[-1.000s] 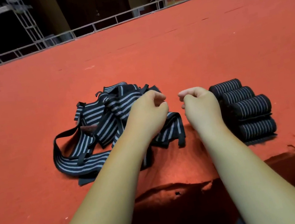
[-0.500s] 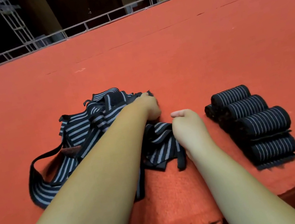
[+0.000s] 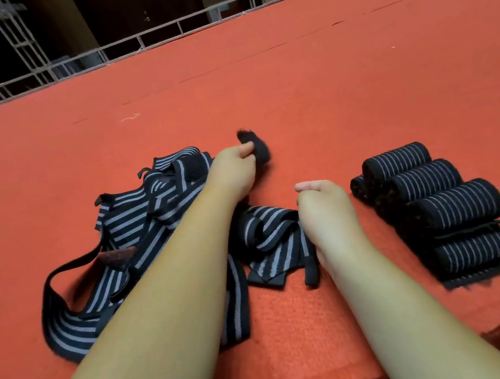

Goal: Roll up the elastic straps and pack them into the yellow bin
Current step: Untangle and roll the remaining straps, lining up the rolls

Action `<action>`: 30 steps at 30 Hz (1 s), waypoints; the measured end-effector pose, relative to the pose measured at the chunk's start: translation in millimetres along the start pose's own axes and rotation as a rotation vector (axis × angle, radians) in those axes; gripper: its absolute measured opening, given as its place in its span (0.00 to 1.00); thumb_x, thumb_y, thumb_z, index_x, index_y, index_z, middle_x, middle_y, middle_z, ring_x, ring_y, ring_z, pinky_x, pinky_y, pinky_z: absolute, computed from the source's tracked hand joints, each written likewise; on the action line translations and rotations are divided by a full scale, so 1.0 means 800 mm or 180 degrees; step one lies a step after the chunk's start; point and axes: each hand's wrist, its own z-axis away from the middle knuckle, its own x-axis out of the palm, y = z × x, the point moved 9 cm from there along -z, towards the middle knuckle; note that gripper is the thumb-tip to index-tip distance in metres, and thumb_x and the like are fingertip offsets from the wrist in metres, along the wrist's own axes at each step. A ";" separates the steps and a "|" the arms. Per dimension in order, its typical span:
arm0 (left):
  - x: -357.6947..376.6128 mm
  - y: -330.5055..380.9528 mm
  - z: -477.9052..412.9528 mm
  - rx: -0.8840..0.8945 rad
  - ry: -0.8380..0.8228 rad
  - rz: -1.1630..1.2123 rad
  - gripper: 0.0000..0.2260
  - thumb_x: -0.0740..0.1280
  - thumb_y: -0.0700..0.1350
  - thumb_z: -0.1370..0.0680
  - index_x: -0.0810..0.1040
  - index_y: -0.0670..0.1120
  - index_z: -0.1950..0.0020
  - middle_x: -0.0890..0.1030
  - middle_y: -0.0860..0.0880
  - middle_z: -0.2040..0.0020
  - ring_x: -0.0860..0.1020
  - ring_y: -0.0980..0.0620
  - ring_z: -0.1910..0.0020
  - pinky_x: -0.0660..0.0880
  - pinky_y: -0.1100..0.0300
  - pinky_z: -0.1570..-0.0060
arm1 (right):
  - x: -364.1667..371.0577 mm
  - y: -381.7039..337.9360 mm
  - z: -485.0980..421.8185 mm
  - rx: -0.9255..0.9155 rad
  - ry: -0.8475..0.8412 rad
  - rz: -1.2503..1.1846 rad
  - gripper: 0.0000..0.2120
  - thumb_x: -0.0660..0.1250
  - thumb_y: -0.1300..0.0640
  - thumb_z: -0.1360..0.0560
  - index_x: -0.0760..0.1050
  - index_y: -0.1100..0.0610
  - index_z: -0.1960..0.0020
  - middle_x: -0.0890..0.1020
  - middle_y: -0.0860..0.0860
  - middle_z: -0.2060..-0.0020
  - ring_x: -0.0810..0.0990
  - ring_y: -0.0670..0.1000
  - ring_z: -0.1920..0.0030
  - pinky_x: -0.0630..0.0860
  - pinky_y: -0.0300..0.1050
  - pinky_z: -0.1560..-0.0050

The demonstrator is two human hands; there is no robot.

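On the red tabletop point(image 3: 290, 82) a tangle of loose straps point(image 3: 134, 223), black with grey stripes, lies left of centre, partly hidden under the left forearm. The left hand point(image 3: 232, 172) reaches over the far side of the tangle, and its grip is a narrow pinch: thumb and fingertips close on a plain black strap end point(image 3: 256, 149), which stands lifted off the felt and curls above the fingers. Nearer the front edge, a folded strap point(image 3: 270, 239) lies crumpled between the 2 forearms, touching the tangle. The right hand point(image 3: 323, 206) sits just beside this fold with its back up, thumb pointing left and fingers curled under; they are hidden, so I cannot tell whether that grip holds any of the strap. To the right, apart from the hand, at least 4 rolls point(image 3: 432, 190) of the same striped strap lie side by side in a row running from far to near, each touching the next. A grey metal railing point(image 3: 148, 36) runs along the tabletop's far edge
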 end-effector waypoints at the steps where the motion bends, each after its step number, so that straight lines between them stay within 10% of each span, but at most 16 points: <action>1: -0.012 0.007 0.010 0.0083 0.0139 0.0561 0.19 0.68 0.45 0.15 0.80 0.51 0.23 0.85 0.50 0.34 0.83 0.51 0.39 0.76 0.66 0.44 | -0.001 -0.001 0.001 -0.0007 0.0010 -0.0090 0.19 0.61 0.62 0.22 0.81 0.47 0.37 0.83 0.45 0.43 0.81 0.48 0.43 0.80 0.52 0.37; 4: -0.041 0.019 0.049 0.0231 0.0413 0.1672 0.17 0.76 0.43 0.21 0.85 0.49 0.31 0.88 0.51 0.43 0.85 0.53 0.49 0.77 0.61 0.51 | -0.004 -0.016 0.005 -0.0211 0.0005 -0.0068 0.16 0.65 0.56 0.20 0.79 0.46 0.34 0.82 0.43 0.42 0.81 0.46 0.42 0.77 0.47 0.43; 9: -0.061 0.031 0.124 0.0205 0.0095 0.2950 0.12 0.71 0.36 0.18 0.85 0.43 0.35 0.87 0.37 0.41 0.87 0.42 0.48 0.83 0.34 0.41 | -0.001 -0.062 0.026 -0.1153 -0.0173 -0.0004 0.28 0.70 0.43 0.21 0.70 0.42 0.22 0.76 0.40 0.28 0.73 0.41 0.26 0.68 0.48 0.23; 15: -0.082 0.009 0.179 -0.0006 0.0061 0.3872 0.10 0.69 0.34 0.16 0.81 0.36 0.35 0.88 0.42 0.49 0.87 0.49 0.56 0.85 0.56 0.58 | 0.022 -0.084 0.067 -0.1793 -0.0661 -0.0031 0.14 0.67 0.41 0.22 0.83 0.48 0.45 0.85 0.43 0.46 0.82 0.46 0.40 0.77 0.54 0.34; 21: -0.123 -0.041 0.209 -0.0073 0.0851 0.4130 0.17 0.68 0.31 0.17 0.77 0.39 0.28 0.85 0.36 0.36 0.88 0.46 0.48 0.85 0.55 0.55 | 0.035 -0.092 0.099 -0.2131 -0.0901 0.0441 0.27 0.69 0.43 0.16 0.65 0.61 0.62 0.68 0.48 0.67 0.69 0.49 0.63 0.67 0.51 0.60; 30: -0.168 -0.079 0.222 -0.0069 0.1364 0.3925 0.26 0.67 0.27 0.18 0.72 0.44 0.22 0.85 0.44 0.35 0.87 0.45 0.41 0.84 0.57 0.57 | 0.073 -0.055 0.136 -0.1125 -0.2396 -0.0377 0.06 0.71 0.64 0.17 0.77 0.61 0.42 0.88 0.53 0.58 0.85 0.48 0.62 0.80 0.40 0.63</action>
